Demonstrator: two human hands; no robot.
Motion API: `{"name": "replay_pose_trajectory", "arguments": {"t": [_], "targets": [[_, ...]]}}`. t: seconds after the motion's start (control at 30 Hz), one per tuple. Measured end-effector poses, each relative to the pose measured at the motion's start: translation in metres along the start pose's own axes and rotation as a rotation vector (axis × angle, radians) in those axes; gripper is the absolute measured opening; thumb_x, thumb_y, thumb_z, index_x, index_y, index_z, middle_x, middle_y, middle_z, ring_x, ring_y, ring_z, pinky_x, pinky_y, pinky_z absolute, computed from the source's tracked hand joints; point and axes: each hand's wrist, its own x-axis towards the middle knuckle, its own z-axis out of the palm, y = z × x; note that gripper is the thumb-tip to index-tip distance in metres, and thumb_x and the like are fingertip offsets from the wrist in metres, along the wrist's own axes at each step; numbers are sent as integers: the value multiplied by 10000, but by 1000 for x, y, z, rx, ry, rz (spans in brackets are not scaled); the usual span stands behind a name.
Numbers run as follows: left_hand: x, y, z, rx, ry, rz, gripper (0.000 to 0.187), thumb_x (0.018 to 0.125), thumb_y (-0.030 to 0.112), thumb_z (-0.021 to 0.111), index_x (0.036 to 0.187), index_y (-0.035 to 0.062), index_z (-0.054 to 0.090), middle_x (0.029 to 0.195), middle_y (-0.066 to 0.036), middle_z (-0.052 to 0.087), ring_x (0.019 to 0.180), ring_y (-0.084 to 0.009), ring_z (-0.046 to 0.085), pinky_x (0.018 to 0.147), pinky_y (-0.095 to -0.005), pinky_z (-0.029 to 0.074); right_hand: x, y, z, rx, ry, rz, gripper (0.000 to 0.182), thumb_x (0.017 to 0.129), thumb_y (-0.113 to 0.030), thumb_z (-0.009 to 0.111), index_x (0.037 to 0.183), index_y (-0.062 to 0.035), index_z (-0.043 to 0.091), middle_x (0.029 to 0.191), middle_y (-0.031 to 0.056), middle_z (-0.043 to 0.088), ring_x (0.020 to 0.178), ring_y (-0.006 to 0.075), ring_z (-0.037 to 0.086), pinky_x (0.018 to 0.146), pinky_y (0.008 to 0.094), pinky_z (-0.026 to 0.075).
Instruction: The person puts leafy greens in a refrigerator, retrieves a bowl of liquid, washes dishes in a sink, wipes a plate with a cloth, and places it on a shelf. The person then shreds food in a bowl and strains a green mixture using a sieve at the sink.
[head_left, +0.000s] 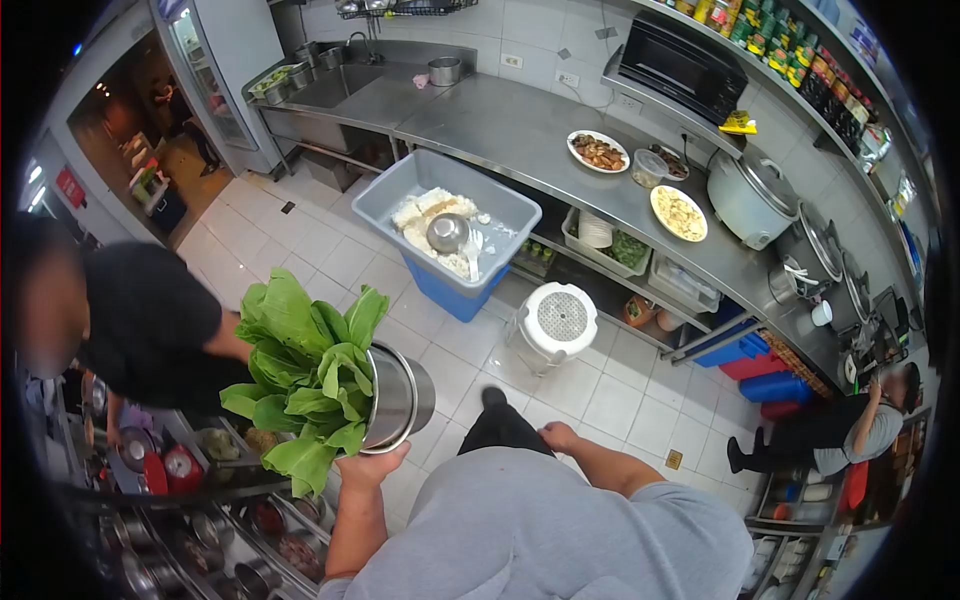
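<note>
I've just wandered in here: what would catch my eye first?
Probably the big bunch of leafy greens, spilling out of a metal pot held by the left hand. Next, the grey tub beyond, holding white food and a metal bowl; then two white plates of food on the long counter behind it.

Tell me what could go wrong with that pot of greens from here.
The greens spread well past the rim of the metal pot, so some might drop. The left hand holds it at the rim, so it could tip. The white container stands on the floor ahead and might get bumped.
</note>
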Motion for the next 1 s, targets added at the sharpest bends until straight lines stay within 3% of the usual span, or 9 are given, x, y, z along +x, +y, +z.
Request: {"name": "replay_pose_trajectory", "arguments": {"t": [0.1,0.2,0.3,0.37,0.5,0.57,0.77,0.9,1.0], "targets": [[21,-42,20,79,-18,-153,967,661,231,957,1460,-41,485,1383,-162,594,1177,-254,642,986,-401,555,6,19,-8,104,-120,241,611,998,-522,553,1153,32,759,1114,251,761,1083,346,719,983,447,533],[100,-95,19,38,-13,-195,868,626,205,971,1357,-46,577,1276,-148,654,1093,-259,669,952,-392,567,140,-61,-56,100,-135,107,792,1041,-638,476,1241,92,708,1255,289,717,1234,399,643,1107,445,440],[151,-94,15,-84,102,-573,835,642,219,959,1344,-48,593,1247,-144,674,1080,-262,675,933,-400,573,191,-165,-90,198,-348,93,740,1039,-624,495,1130,65,748,1107,225,754,1041,347,732,878,449,580],[188,-107,11,34,105,-325,815,644,214,945,1341,-34,603,1257,-138,676,1077,-261,679,921,-402,575,260,-230,-116,148,-432,151,668,1039,-584,524,1120,42,740,1047,190,755,928,320,747,740,427,601],[229,-125,2,425,264,-139,734,647,216,934,1297,11,661,1240,-107,697,1059,-261,693,917,-398,577,318,-421,-160,-457,-524,-719,649,1022,-557,575,1340,-1,678,1181,141,737,960,243,710,791,372,570],[249,-131,-15,759,178,-126,692,646,224,942,1257,15,692,1209,-95,721,1051,-246,703,915,-396,580,300,-541,-158,-417,-736,-439,654,1031,-522,594,1428,-4,620,1233,122,721,994,219,693,857,357,554],[299,-184,-105,535,632,-231,502,690,201,924,1131,33,752,1082,-73,787,936,-215,769,842,-357,605,372,-744,-25,-381,-868,-658,547,1062,-456,606,1459,-80,601,1200,62,702,986,155,653,851,356,542],[338,-213,-206,573,729,-227,539,672,191,946,1142,22,745,1109,-86,778,965,-234,760,869,-357,596,447,-771,36,-1208,-675,-1086,633,987,-482,638,1437,-37,609,1277,217,724,1139,356,703,976,429,542],[386,-240,-285,439,875,-186,593,667,187,962,1173,-8,723,1136,-116,753,1004,-237,733,894,-358,581,498,-788,20,-1379,-807,-997,582,959,-491,632,1287,-15,702,1244,243,728,1184,418,679,1000,476,531]]}}
